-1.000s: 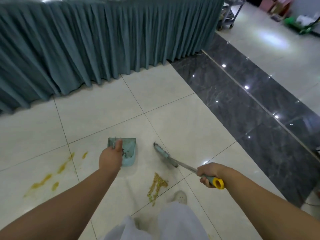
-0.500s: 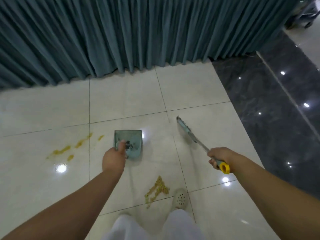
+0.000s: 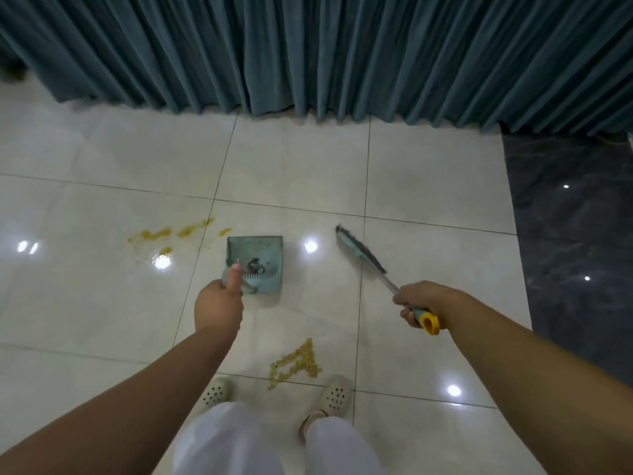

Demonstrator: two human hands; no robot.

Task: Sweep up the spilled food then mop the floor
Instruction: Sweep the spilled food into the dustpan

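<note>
While a teal pleated curtain (image 3: 342, 53) hangs across the whole far side down to the ground, the glossy cream tile floor (image 3: 428, 186) spreads below it and meets a strip of dark marbled tile (image 3: 575, 241) on the right. Two bare forearms reach forward over white trouser legs (image 3: 226, 440) and a pair of pale perforated clogs (image 3: 334, 395). Near the middle, the light blue dustpan (image 3: 255, 260) shows a little dark debris by its comb teeth, and the left hand (image 3: 218, 305) is closed around its handle with the thumb pressed along the top. To its right, well apart, the right hand (image 3: 423, 301) is wrapped tightly round the handle of the hand brush (image 3: 361, 253), whose yellow end cap sticks out behind the fist and whose bristle head points away toward the curtain. A small heap of spilled yellow-green food (image 3: 296, 361) lies just in front of the clogs, between the feet. Yellow smears (image 3: 171, 233) streak the tiles left of the dustpan.
</note>
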